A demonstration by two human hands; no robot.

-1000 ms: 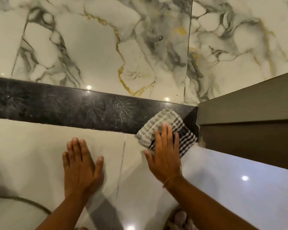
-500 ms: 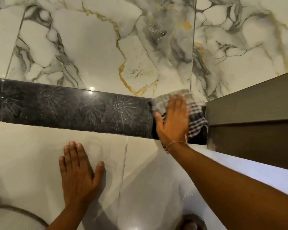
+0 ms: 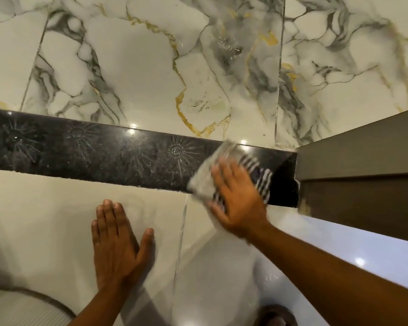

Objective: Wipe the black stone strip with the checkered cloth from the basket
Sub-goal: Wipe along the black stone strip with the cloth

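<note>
The black stone strip [image 3: 108, 156] runs across the floor between the veined marble tiles and the pale tiles, with sunburst smears on its surface. The checkered cloth [image 3: 207, 177], black and white and blurred by motion, lies on the strip's right part and overlaps its near edge. My right hand [image 3: 238, 203] presses flat on the cloth, fingers spread. My left hand [image 3: 118, 245] rests flat on the pale tile below the strip, fingers together, holding nothing. No basket shows in this view.
A brown wooden frame or cabinet edge [image 3: 363, 175] closes off the strip's right end. White marble tiles with gold and grey veins [image 3: 151, 67] lie beyond the strip. A curved ribbed white object [image 3: 21, 307] sits at the bottom left, and a dark round shape [image 3: 278, 316] at the bottom edge.
My right hand slid the cloth up onto the strip, then back down and leftward over its near edge. My left hand stays planted on the pale tile.
</note>
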